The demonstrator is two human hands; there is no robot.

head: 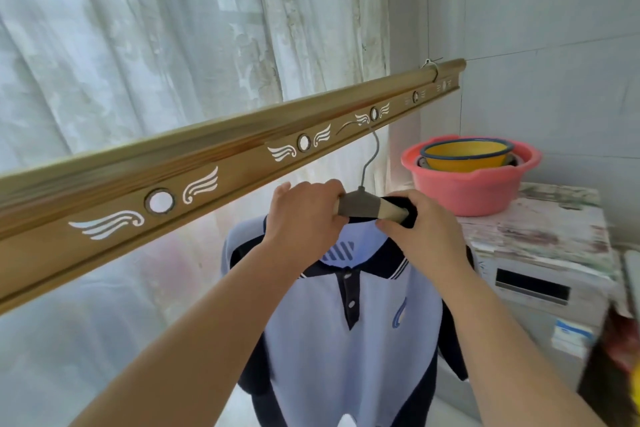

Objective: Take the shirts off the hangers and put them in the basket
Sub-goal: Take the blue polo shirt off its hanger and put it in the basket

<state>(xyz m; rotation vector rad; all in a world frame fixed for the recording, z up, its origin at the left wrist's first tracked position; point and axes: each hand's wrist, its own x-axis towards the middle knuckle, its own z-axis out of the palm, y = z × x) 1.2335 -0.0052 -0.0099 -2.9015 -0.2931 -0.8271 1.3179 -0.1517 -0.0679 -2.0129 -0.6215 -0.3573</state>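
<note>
Centre frame: light-blue polo shirt (pixel 349 340) on its hanger (pixel 369 206), hooked to the gold rail (pixel 207 166). Left hand (pixel 304 222) fingers closed on the hanger; right hand (pixel 422 229) pinches the collar. Removal step under way; next, slip collar clear. Basket not visible.

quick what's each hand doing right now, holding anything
Left hand: closed on the hanger, at its left end.
Right hand: closed on the shirt collar at the hanger's right end.
</note>
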